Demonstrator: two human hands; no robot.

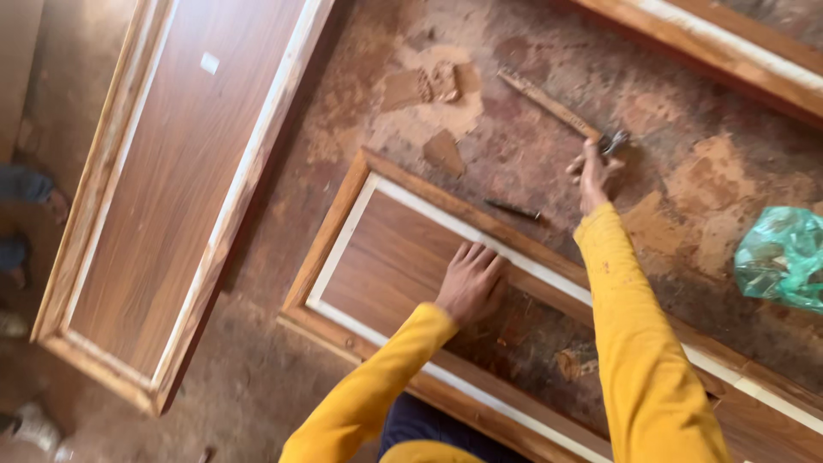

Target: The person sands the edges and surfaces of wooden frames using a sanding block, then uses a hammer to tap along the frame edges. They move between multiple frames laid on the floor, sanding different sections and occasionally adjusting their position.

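Yellow-sleeved, your left hand [471, 281] lies palm down on the brown wood-grain panel [390, 261] of the framed door leaf lying flat on the floor, fingers extended and close together, pointing toward 1 o'clock and touching the pale inner strip [446, 221] of the frame. Your right hand [591, 176] reaches out at 1 o'clock beyond the door leaf's far rail, fingers curled around the lower end of a long wooden-handled tool [553, 107]; the grip looks closed, though blur hides the fingertips. That tool lies on the floor and runs from your hand toward 11 o'clock across the dusty reddish floor [686, 197]. A thin dark pencil-like stick [513, 209] lies on the floor just outside the rail, between your two hands. Sawdust heaps [433, 94] sit at 12 o'clock. A second framed wood-grain door panel [184, 171] lies at 10 o'clock, well apart from your hands. A crumpled green plastic bag [782, 257] rests at 3 o'clock. Another timber frame edge [729, 51] crosses the corner at 2 o'clock.
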